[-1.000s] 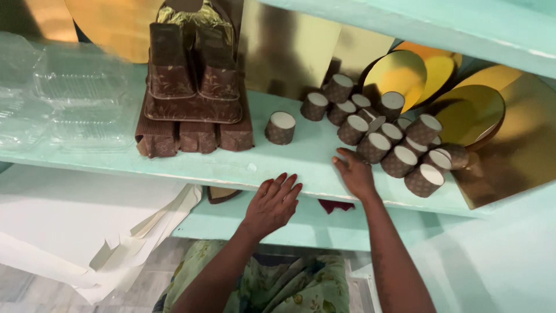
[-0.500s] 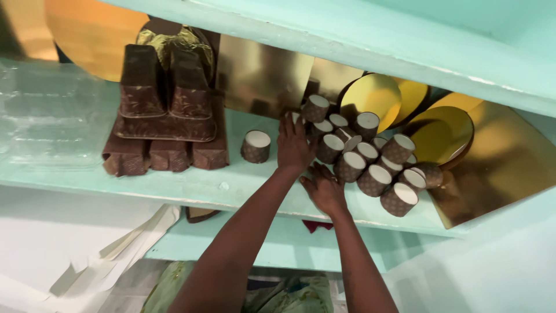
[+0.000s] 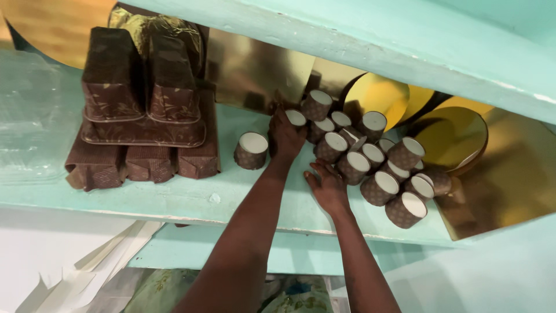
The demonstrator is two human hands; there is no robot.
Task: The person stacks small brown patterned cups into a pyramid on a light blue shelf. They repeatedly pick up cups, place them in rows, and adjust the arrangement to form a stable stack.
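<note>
— What do we see on the shelf (image 3: pixel 174 194)?

— Biggest first: the stacked brown loaf moulds (image 3: pixel 142 110) toward its left end, gold cake boards (image 3: pixel 449 136) leaning along the back, then the cluster of brown paper cups (image 3: pixel 376 168) lying on their sides, white mouths turned toward the front edge, long axes running front to back.

— And our hands?

— Our left hand (image 3: pixel 286 136) closes over one cup (image 3: pixel 296 119) at the cluster's left, back side (a lone cup (image 3: pixel 251 150) lies just beside it). Our right hand (image 3: pixel 327 188) rests loose and flat near the front edge, fingertips at the nearest cups, holding nothing.
</note>
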